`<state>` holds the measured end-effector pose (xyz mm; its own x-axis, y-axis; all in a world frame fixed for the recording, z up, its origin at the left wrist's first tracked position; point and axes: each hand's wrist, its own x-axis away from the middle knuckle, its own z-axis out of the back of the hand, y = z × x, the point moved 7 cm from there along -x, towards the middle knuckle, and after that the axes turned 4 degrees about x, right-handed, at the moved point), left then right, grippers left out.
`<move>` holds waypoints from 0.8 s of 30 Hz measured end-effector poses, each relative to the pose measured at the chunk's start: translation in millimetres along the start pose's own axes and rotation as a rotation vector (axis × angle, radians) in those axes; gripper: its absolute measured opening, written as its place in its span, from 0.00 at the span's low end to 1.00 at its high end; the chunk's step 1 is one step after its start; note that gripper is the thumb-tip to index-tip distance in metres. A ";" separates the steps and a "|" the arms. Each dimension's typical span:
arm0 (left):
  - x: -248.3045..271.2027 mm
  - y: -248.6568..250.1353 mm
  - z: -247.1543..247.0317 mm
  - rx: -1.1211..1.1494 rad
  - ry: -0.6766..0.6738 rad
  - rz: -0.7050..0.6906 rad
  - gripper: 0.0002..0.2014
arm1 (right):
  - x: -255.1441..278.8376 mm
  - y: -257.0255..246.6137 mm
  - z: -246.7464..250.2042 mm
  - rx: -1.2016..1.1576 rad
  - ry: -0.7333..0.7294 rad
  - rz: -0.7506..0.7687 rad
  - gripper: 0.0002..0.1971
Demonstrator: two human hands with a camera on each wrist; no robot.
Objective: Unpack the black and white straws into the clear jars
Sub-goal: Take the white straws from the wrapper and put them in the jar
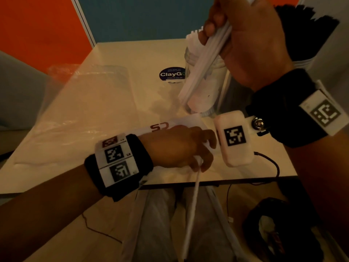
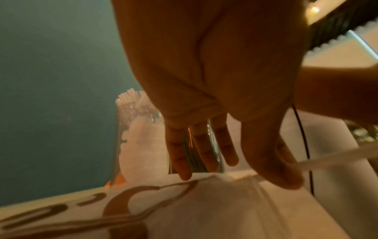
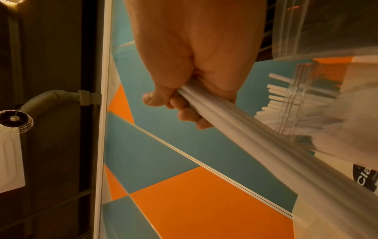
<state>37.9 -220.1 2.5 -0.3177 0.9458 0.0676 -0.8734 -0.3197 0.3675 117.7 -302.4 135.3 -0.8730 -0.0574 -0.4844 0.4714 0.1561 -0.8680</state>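
Note:
My right hand (image 1: pixel 213 35) grips a bundle of white straws (image 1: pixel 204 63), held slanted, its lower end in front of a clear jar (image 1: pixel 213 87) packed with white straws. In the right wrist view the fingers (image 3: pixel 180 111) curl round the bundle (image 3: pixel 235 122) beside that jar (image 3: pixel 296 97). A second jar of black straws (image 1: pixel 306 35) stands behind the right hand. My left hand (image 1: pixel 200 156) rests on a white packet with red letters (image 1: pixel 181 123) and pinches a single white straw (image 1: pixel 194 205), which hangs past the table edge. The left wrist view shows the straw (image 2: pixel 337 156) beside the thumb (image 2: pixel 276 161).
An empty clear plastic bag (image 1: pixel 85 95) lies on the left of the table. A dark round sticker (image 1: pixel 171 74) is beside the jar. A black cable (image 1: pixel 273 163) runs off the front edge (image 1: pixel 245 180). A dark bag (image 1: pixel 273 233) sits on the floor.

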 end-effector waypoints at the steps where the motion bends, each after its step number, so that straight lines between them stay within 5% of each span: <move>1: 3.7 -1.8 4.5 0.062 0.026 -0.035 0.07 | -0.1 -2.0 0.9 0.000 0.001 0.004 0.15; 8: 25.2 -15.7 79.2 0.553 0.371 0.076 0.09 | -6.1 -22.8 7.0 0.030 0.020 0.037 0.14; 12: 41.1 -39.2 100.5 0.575 0.585 0.178 0.02 | -1.2 -27.6 -1.9 0.089 -0.048 0.022 0.10; 15: 42.8 -59.5 95.8 0.486 0.607 0.300 0.03 | 5.4 -15.2 -19.6 0.174 -0.100 -0.021 0.11; 21: 48.5 -73.4 80.2 0.503 0.683 0.358 0.04 | 14.2 9.4 -17.0 0.169 0.151 -0.005 0.16; 24: 46.0 -74.7 76.6 0.485 0.638 0.370 0.03 | 20.6 25.0 -30.4 0.314 0.054 -0.059 0.13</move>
<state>116.8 -148.3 49.2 -0.8211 0.5280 -0.2169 -0.4666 -0.4021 0.7878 107.7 -269.7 107.0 -0.9013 -0.0035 -0.4331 0.4282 -0.1579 -0.8898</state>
